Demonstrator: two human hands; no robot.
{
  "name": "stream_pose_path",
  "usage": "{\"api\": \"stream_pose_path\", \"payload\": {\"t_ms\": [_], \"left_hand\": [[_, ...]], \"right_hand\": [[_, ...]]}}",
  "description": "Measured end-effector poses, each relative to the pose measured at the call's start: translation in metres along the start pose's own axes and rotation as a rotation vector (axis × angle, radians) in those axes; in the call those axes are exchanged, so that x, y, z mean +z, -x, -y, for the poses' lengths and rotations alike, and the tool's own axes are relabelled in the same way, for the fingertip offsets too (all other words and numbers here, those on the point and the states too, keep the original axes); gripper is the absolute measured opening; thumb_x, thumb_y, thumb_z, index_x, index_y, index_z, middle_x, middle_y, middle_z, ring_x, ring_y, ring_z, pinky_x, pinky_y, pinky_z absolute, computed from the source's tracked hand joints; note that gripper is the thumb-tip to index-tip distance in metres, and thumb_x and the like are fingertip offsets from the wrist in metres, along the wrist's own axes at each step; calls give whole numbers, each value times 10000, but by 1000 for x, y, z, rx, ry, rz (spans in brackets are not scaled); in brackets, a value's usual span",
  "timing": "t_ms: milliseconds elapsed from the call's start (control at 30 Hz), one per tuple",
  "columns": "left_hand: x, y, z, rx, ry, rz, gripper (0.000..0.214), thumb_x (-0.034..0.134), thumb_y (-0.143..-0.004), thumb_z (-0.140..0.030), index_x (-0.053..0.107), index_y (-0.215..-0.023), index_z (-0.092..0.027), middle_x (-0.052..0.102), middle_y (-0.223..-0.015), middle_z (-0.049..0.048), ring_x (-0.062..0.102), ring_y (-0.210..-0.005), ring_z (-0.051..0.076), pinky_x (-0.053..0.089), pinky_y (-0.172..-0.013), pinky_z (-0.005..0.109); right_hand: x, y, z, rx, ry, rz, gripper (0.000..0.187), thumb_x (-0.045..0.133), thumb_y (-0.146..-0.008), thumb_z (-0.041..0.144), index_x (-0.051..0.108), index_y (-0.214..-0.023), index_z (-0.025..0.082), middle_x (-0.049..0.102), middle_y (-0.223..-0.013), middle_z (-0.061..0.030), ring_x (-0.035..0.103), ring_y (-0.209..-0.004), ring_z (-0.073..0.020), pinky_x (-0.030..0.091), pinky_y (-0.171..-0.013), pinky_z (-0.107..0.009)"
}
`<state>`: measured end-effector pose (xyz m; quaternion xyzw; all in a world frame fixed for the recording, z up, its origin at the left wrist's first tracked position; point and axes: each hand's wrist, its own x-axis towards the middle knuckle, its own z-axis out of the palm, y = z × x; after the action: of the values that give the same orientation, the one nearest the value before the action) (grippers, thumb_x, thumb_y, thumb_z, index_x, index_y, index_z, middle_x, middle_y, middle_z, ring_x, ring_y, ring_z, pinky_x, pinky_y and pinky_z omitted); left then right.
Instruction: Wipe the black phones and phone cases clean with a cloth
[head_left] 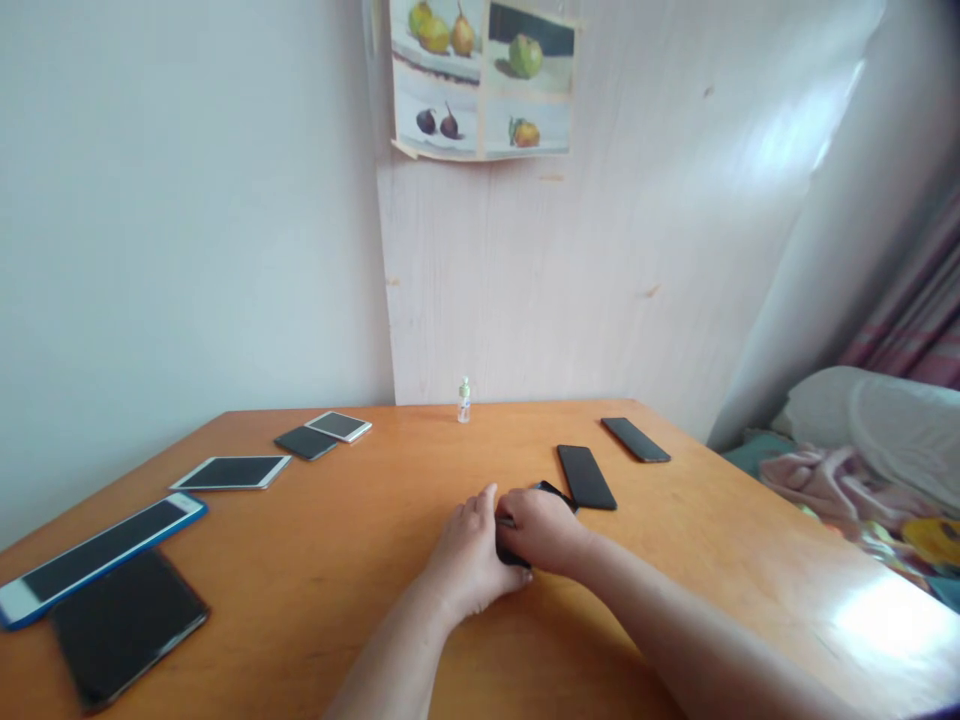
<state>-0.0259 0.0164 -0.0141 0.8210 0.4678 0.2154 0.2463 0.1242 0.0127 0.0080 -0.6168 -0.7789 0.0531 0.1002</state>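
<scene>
Both my hands meet at the middle of the orange wooden table. My left hand curls against the near end of a black phone, and my right hand lies closed over the top of it. Most of that phone is hidden under my hands; only a far corner and a dark edge show. A second black phone lies just beyond my right hand, and a third lies farther back right.
Along the left side lie a black tablet, a blue-cased tablet, a white tablet, a dark phone and a white phone. A small bottle stands by the wall. Bedding lies to the right.
</scene>
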Motion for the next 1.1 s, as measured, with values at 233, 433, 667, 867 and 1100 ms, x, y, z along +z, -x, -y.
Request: {"api": "stream_pose_path", "payload": {"t_ms": [233,433,667,867,1100], "left_hand": [[-2,1,-4,-46,-13,27,1086,746,-565,-392,249,-1498,-147,453,-1439,166,419,-1325,332,305,-1111,378],[-2,0,-3,-46,-15,22,1063,741,-562,-380,277,-1489,-147,469,-1424,165,449,-1291,332,328,-1088,371],[-2,-1,-1,-34,-28,22,1049,741,-561,-373,292,-1480,-143,495,-1394,157,473,-1263,314,339,-1078,357],[-3,0,-1,-29,-37,17,986,723,-585,-384,330,-1461,-160,508,-1385,146,473,-1271,309,331,-1089,355],[-5,-1,-3,-45,-37,34,966,717,-576,-365,345,-1447,-171,507,-1390,140,484,-1264,308,349,-1074,350]], "right_hand": [[-12,-9,-54,356,183,-130,240,468,-882,294,675,-906,175,697,-986,-139,657,-896,-253,382,-676,-307],[-1,2,-41,292,141,-133,205,489,-854,275,677,-856,195,713,-930,-98,658,-852,-222,361,-655,-289],[-1,12,-23,74,10,16,141,568,-771,301,690,-772,229,726,-809,-48,646,-740,-195,308,-566,-263],[-18,5,-65,390,128,-71,196,523,-819,275,686,-880,184,717,-944,-135,667,-852,-261,358,-627,-294],[-12,15,-32,113,-111,57,181,574,-734,209,708,-851,244,736,-868,-14,656,-816,-177,369,-624,-235]]}}
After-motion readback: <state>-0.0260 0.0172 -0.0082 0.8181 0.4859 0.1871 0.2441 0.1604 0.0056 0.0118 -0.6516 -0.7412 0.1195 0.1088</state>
